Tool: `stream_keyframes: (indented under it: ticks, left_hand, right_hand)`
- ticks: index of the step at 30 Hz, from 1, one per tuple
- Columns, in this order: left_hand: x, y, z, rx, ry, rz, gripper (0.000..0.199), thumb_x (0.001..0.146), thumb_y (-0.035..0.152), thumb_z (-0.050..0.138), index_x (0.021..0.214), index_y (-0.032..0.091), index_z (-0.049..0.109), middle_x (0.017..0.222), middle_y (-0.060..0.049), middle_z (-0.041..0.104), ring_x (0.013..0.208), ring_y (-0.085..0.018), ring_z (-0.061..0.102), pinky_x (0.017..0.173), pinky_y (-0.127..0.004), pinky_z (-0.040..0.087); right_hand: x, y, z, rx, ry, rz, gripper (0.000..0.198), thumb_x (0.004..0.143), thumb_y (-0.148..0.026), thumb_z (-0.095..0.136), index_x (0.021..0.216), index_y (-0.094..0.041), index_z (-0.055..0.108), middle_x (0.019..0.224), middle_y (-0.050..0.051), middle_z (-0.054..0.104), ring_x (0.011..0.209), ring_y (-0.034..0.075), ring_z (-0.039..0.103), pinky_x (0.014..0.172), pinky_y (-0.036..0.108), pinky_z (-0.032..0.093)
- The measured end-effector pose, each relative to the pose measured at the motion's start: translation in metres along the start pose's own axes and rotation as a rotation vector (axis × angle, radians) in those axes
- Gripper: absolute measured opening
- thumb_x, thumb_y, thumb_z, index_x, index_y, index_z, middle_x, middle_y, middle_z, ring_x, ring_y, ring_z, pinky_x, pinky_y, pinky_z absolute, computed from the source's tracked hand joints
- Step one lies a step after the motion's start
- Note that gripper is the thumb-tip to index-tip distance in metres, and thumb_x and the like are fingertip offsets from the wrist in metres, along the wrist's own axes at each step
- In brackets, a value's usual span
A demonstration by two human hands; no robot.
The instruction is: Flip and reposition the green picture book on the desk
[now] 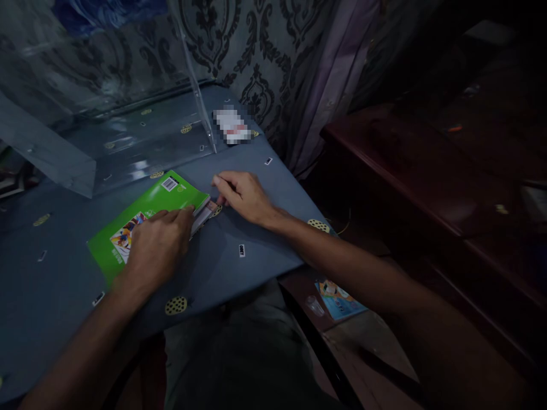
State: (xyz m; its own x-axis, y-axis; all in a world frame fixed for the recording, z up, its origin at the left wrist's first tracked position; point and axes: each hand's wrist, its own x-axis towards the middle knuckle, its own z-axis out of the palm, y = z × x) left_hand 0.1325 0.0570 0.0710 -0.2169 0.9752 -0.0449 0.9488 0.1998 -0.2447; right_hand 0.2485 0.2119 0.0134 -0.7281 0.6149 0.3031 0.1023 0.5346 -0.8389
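Note:
A green book (pixel 175 196) lies aslant on the blue-grey tablecloth, its cover showing a barcode and a colourful cartoon picture. Over its near side, my left hand (pixel 160 239) has its fingers bent across the cover and at the edge, gripping it; its thumb is hidden. From the book's right end, a small brownish paper-like piece (pixel 212 206) sticks out. Just beyond that piece is my right hand (pixel 243 196), fingers curled and closed. Whatever is between its fingertips, if anything, I cannot make out.
A clear acrylic stand (pixel 200 108) rises at the back of the table (pixel 222 285). A blurred-out white and red item (pixel 233 125) lies by the far right edge. Below right are a blue picture book (pixel 342 302) and a clear plastic cup (pixel 315 306). Dark red furniture (pixel 405 171) stands right.

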Motion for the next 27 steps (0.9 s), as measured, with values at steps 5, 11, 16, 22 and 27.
stream_keyframes:
  ticks: [5, 11, 16, 22, 27]
  left_hand:
    - [-0.001, 0.002, 0.001, 0.023, -0.001, 0.006, 0.039, 0.1, 0.017, 0.036, 0.12, 0.012, 0.069, 0.095, -0.016, 0.077, 0.092, -0.032, 0.073, 0.067, -0.036, 0.051]
    - [-0.002, 0.001, 0.001, 0.042, -0.001, 0.015, 0.038, 0.1, 0.016, 0.039, 0.125, 0.012, 0.066, 0.1, -0.016, 0.077, 0.092, -0.031, 0.074, 0.063, -0.035, 0.05]
    - [-0.002, 0.002, -0.001, 0.041, -0.005, 0.015, 0.037, 0.1, 0.017, 0.039, 0.123, 0.012, 0.068, 0.095, -0.016, 0.077, 0.09, -0.031, 0.073, 0.063, -0.035, 0.049]
    - [-0.003, 0.003, -0.002, 0.021, -0.003, 0.004, 0.036, 0.102, 0.019, 0.037, 0.115, 0.014, 0.07, 0.093, -0.015, 0.076, 0.089, -0.03, 0.073, 0.061, -0.033, 0.047]
    - [-0.002, 0.002, -0.001, 0.004, 0.003, 0.006, 0.035, 0.102, 0.022, 0.037, 0.114, 0.015, 0.07, 0.093, -0.014, 0.076, 0.088, -0.03, 0.073, 0.061, -0.033, 0.047]
  right_hand:
    - [-0.003, 0.003, 0.003, -0.082, -0.042, -0.053, 0.025, 0.101, -0.027, 0.048, 0.108, -0.018, 0.071, 0.078, 0.0, 0.07, 0.072, 0.015, 0.061, 0.069, 0.026, 0.041]
    - [-0.016, 0.015, 0.001, -0.249, -0.133, -0.187, 0.03, 0.101, -0.022, 0.047, 0.119, -0.016, 0.07, 0.101, 0.008, 0.075, 0.092, 0.019, 0.068, 0.084, 0.029, 0.047]
    - [-0.023, 0.019, 0.0, -0.336, -0.111, -0.269, 0.033, 0.103, -0.026, 0.047, 0.125, -0.015, 0.069, 0.097, 0.009, 0.074, 0.09, 0.021, 0.066, 0.086, 0.033, 0.048]
    - [-0.023, 0.022, 0.002, -0.387, -0.065, -0.32, 0.034, 0.102, -0.026, 0.047, 0.122, -0.016, 0.073, 0.088, 0.007, 0.074, 0.082, 0.02, 0.062, 0.083, 0.033, 0.046]
    - [-0.023, 0.021, 0.002, -0.386, -0.047, -0.32, 0.032, 0.1, -0.025, 0.048, 0.116, -0.017, 0.074, 0.086, 0.006, 0.074, 0.08, 0.02, 0.059, 0.081, 0.033, 0.043]
